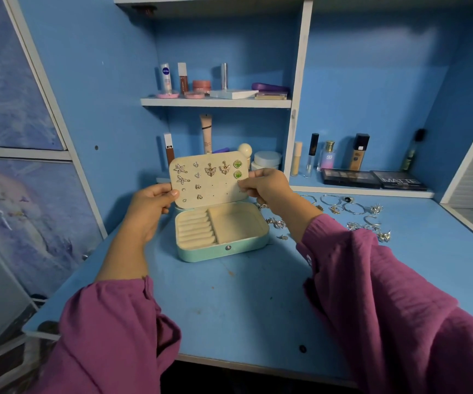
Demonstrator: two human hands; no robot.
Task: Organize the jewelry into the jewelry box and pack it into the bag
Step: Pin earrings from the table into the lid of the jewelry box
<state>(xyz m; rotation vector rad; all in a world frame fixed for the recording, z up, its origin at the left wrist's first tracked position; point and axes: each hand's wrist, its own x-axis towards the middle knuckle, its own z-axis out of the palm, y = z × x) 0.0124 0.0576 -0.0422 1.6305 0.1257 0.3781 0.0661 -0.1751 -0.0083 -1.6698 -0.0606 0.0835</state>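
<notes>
A mint-green jewelry box (223,251) stands open on the blue desk, its cream base showing ring rolls and one empty compartment. Its upright cream lid panel (218,191) carries several earrings: starfish, butterflies, hearts, green studs. My left hand (150,203) grips the panel's left edge. My right hand (266,186) pinches a small earring against the panel's right edge, just under the green studs. Loose silver rings, bangles and earrings (354,211) lie scattered on the desk to the right of the box. No bag is in view.
Shelves behind hold cosmetics: a Nivea tube (166,76), foundation bottles (359,152), cream jars (266,160) and black palettes (400,180). A white divider (297,95) splits the shelving. The desk's front edge (229,365) runs below my purple sleeves.
</notes>
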